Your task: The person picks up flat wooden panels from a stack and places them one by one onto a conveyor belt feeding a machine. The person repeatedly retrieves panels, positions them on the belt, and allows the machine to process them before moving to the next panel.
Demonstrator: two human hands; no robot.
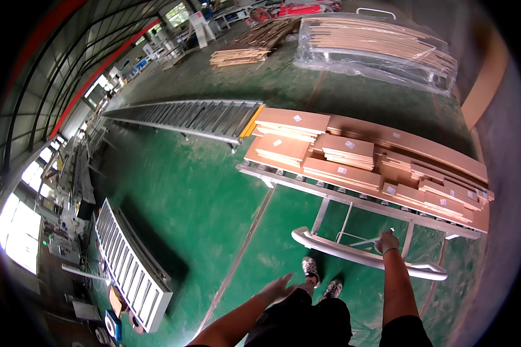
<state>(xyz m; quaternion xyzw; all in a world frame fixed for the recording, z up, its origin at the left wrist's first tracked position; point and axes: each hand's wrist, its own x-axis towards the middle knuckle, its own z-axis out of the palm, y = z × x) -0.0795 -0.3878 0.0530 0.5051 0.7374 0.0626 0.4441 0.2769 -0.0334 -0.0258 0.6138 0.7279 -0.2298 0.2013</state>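
My left hand (276, 289) is low in front of my body, a little blurred, with its fingers stretched out and nothing in it. Farther forward, my right hand (386, 242) is closed above a pale curved tubular rail (359, 255); what it grips, if anything, is too small to make out. Just beyond it stands a roller conveyor (353, 200) with a metal frame. Stacks of flat brown boards (340, 171), several with small white labels, lie along its rollers.
A long roller conveyor (185, 118) with a yellow end (252, 121) runs off to the left. A detached roller section (132, 263) sits on the green floor at lower left. Plastic-wrapped boards (382, 49) and a loose board pile (255, 41) are at the back.
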